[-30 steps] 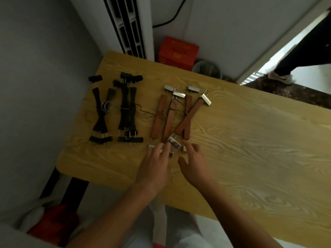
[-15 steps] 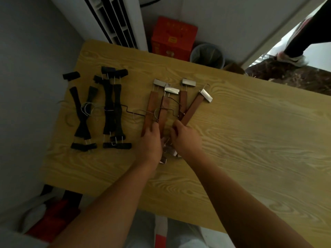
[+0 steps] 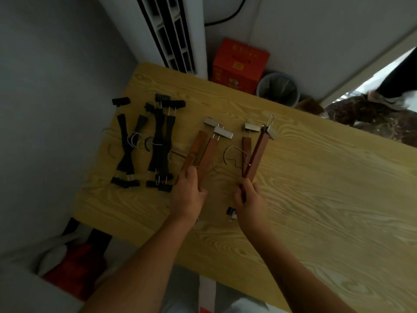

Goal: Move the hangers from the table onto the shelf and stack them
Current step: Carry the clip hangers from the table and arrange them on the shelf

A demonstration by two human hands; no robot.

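Observation:
Brown wooden clip hangers with metal clips lie on the light wood table (image 3: 316, 199). My left hand (image 3: 188, 195) grips the near ends of two of them, the left brown pair (image 3: 203, 150). My right hand (image 3: 249, 199) grips the near ends of two more, the right brown pair (image 3: 255, 150), now apart from the left pair. Several black clip hangers (image 3: 146, 145) lie in two crossed piles at the table's left side, untouched. No shelf is in view.
A white standing air conditioner (image 3: 176, 35), a red box (image 3: 239, 64) and a grey bin (image 3: 278, 89) stand behind the table. Another person's shoe (image 3: 388, 100) shows at the doorway, far right. A grey wall runs close along the left edge.
Both hands reached into the brown hanger pile, closed on the near ends, and pulled the pile apart into two pairs, left and right.

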